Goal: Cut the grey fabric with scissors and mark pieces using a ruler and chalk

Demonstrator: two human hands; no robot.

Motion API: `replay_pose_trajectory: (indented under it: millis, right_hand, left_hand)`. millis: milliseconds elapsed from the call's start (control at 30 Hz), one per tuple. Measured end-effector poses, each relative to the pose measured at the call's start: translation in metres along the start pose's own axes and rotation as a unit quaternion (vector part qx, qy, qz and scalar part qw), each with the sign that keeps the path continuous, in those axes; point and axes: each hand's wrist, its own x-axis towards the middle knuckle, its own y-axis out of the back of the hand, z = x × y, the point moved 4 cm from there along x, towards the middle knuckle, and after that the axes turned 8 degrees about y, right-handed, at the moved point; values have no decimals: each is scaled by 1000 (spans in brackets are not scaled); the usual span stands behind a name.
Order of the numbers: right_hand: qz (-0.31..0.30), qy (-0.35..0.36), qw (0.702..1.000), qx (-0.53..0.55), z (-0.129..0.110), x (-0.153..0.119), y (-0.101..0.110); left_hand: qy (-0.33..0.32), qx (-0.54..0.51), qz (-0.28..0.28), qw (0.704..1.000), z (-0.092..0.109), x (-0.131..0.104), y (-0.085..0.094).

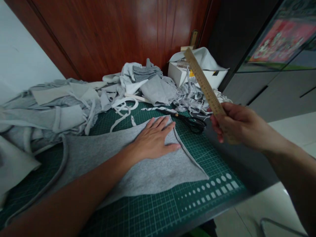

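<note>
A piece of grey fabric [138, 171] lies spread over a green cutting mat [204, 200]. Flat on the fabric, near its right end, rests my left hand [156, 140], fingers stretched and thumb out to the side. My right hand [234, 123] grips a wooden ruler [203, 82] by its lower end and holds it up, tilted, to the right of the mat. Black-handled scissors [192, 122] lie just beyond the fabric's far right corner, between my two hands.
Piles of grey fabric scraps [158, 87] line the back and left of the table. Curled strips [123, 108] lie behind the fabric. A white box [179, 74] stands at the back right, before a brown wooden door [111, 36]. The table's right edge borders a tiled floor [291, 197].
</note>
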Motion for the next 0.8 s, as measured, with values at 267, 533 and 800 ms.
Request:
replay_pose_trajectory:
  millis: [267,533,800]
  right_hand:
    - [-103,37,990,85,-6,-31,-78]
    - [-118,5,982,148,20,-38,-119]
    - [-70,57,995,-33,6,-56,-129]
  left_hand:
    - [-2,-11,16,1000,-4,8,1]
    - [-43,-6,55,998,-6,6,-2]
    - [-17,-6,59,998,-16,-2,2]
